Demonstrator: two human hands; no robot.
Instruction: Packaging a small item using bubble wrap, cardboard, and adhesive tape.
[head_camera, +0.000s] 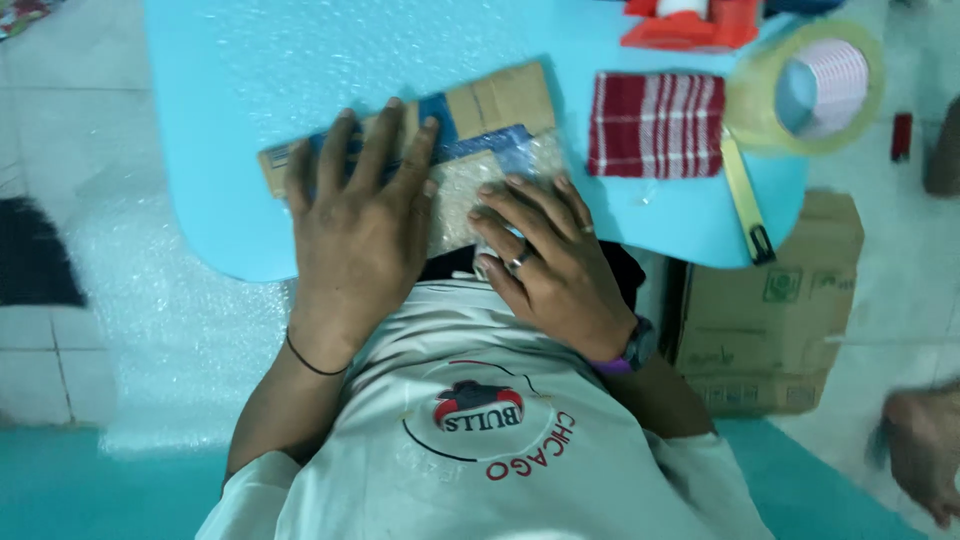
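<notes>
My left hand (355, 215) lies flat, fingers spread, on a bubble-wrapped cardboard parcel (455, 150) at the near edge of a light blue table (250, 80). My right hand (545, 255) presses it open-palmed. White tiled floor (60, 130) surrounds.

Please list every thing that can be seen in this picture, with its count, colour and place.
Flat cardboard package part-wrapped in bubble wrap: one, brown and blue, on the table under both hands.
Light blue table: one, centre.
Checked folded cloth: one, red and white, on the table.
Clear tape roll: one, yellowish, table's corner.
Red tape dispenser: one, top edge.
Yellow cutter: one, table's edge.
Brown cardboard box: one, on the floor.
Bubble wrap sheet: one, clear, floor.
Another person's hand: one, lower corner.
Left hand: flat on the package.
Right hand: ringed, on the wrap.
</notes>
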